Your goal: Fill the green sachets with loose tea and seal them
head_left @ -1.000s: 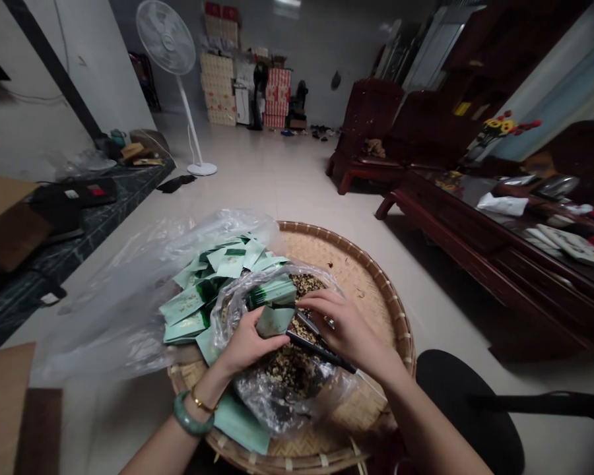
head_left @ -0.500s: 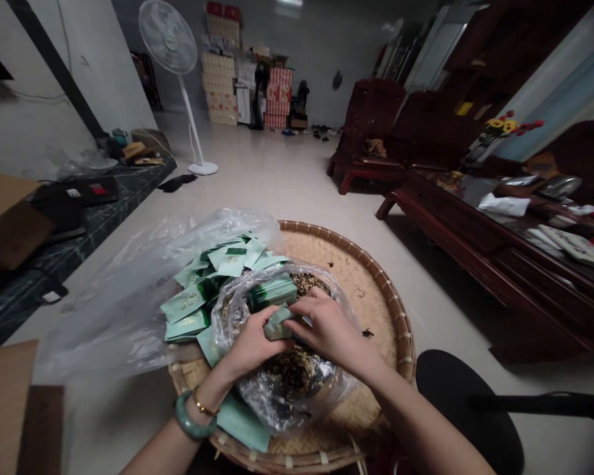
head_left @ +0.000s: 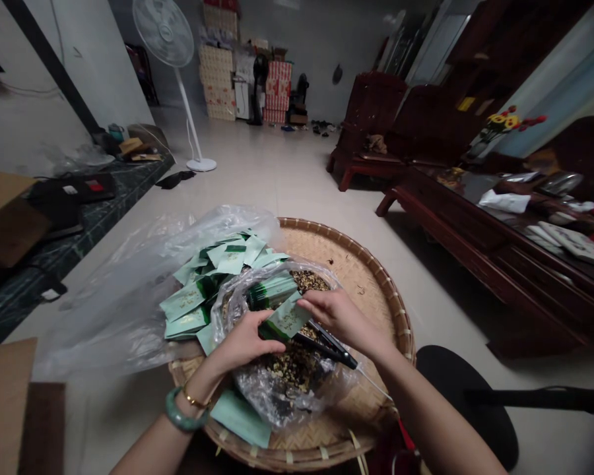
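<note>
A pale green packet with gold print and a dark green band is stretched between my two hands. My left hand, with a jade bangle at the wrist, grips its banded left end. At the other end, the fingertips of my right hand pinch the upper corner. Just below lies a black tong-like tool with a cord, resting over an open clear plastic bag. Inside the bag are dark and yellowish loose dried bits and a row of upright green packets.
A round woven bamboo tray carries everything. More green packets are heaped at its left on a large clear plastic sheet. A dark round stand base is at the right, a wooden table beyond, a white fan behind.
The packet, earlier bunched between my fingers, now lies flatter with its printed face showing. My right hand has shifted right and up, and the black tool beneath it has come into view.
</note>
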The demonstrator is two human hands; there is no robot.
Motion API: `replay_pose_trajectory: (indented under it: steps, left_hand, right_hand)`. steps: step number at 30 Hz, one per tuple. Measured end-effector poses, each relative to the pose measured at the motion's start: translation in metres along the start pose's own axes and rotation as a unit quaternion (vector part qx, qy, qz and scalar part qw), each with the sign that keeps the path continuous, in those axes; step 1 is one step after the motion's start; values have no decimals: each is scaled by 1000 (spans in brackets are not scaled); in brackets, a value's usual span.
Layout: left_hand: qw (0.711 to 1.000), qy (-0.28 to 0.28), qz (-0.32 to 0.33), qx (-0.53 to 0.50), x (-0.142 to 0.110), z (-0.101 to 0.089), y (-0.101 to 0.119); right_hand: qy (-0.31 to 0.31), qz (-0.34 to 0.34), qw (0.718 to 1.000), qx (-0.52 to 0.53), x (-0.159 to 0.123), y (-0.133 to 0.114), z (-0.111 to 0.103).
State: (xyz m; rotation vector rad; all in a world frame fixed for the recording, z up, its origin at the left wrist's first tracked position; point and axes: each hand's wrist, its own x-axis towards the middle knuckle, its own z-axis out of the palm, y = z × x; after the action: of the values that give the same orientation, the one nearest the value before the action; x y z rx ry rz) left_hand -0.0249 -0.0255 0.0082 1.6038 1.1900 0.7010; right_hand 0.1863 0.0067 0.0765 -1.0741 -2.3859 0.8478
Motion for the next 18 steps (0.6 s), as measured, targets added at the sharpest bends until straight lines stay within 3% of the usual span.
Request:
replay_pose_trajectory:
  steps: [6, 13, 18]
  left_hand:
    - [997, 45, 20, 60, -1, 3, 1]
    - [997, 36, 29, 69, -1, 14, -2]
    - [997, 39, 28, 59, 0, 17, -2]
  right_hand:
    - [-28, -5, 1000, -3, -1, 1, -1]
    - [-86, -49, 993, -59, -5, -11, -6]
    - [-7, -38, 998, -56, -7, -13, -10]
